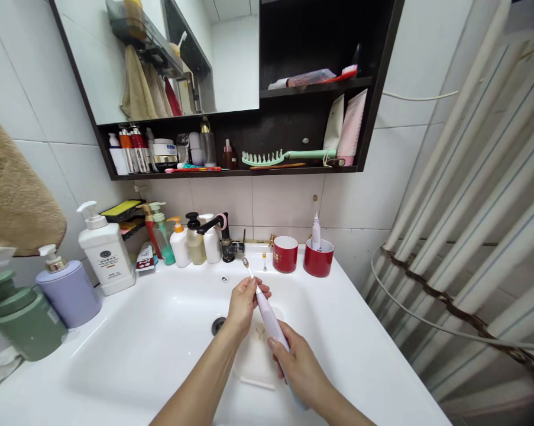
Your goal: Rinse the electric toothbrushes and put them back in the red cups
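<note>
A pale lilac electric toothbrush (271,316) slants over the white sink (133,349), its bristles pointing toward the faucet. My right hand (300,361) is wrapped around the lower part of the handle. With thumb and fingers, my left hand (244,303) pinches the base of the brush head (246,265), where it meets the handle. A small loose piece that looks like another brush head (265,262) stands on the sink's back ledge. Below the toothbrush, a pale, flat, squarish item (254,361) lies in the basin, partly hidden by my hands.
Behind the basin stand a black faucet (226,239), a red cup (285,254) and a second red cup (317,263) holding a lilac toothbrush. Several pump bottles (196,239) line the left ledge. A dark cabinet shelf (235,173) hangs above; a pleated folding door (484,207) is at right.
</note>
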Demonstrator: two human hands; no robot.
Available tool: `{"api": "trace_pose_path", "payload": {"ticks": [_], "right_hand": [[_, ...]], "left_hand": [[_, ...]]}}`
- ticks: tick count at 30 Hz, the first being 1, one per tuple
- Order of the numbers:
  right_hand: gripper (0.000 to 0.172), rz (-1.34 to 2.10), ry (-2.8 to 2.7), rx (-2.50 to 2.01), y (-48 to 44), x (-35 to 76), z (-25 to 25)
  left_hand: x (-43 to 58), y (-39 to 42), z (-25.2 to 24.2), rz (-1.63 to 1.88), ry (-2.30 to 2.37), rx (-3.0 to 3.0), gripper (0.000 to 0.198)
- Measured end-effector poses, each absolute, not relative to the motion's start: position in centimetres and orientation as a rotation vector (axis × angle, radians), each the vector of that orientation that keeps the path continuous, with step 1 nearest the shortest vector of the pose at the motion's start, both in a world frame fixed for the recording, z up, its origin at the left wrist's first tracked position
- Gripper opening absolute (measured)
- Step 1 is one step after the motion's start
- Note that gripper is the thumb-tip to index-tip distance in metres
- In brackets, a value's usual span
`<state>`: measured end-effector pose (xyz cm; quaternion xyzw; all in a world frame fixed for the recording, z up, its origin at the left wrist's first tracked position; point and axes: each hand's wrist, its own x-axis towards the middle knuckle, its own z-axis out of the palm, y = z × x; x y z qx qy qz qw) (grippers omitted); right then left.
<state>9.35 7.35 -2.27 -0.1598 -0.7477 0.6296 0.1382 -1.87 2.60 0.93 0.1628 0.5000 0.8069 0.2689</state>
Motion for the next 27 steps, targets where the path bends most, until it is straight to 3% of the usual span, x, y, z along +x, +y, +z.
{"api": "trace_pose_path", "payload": {"ticks": [5,10,14,22,27], "right_hand": [[0.03,2.13,-2.077,-0.41,6.9,9.4,-2.4],[0.031,1.904,-2.114,-0.435,6.9,9.2,-2.5],[0.03,1.949,-2.117,-0.443,7.1,8.9,-2.5],[0.024,1.589,-2.171,-0.417,8.0,9.2,-1.8],[0.016,1.988,-2.132,-0.47,7.8,9.0,-2.0]], "left_hand": [[-1.8,2.5,1.2,2.139,1.343,0.471,0.021],[-1.7,2.5,1.4,2.148,1.347,0.501,0.02],[-1.0,2.6,1.4,2.101,1.403,0.48,0.021],[-0.4,2.5,1.4,2.074,1.371,0.369,0.015],[-0.7,2.3,1.6,2.056,1.235,0.324,0.006]]}}
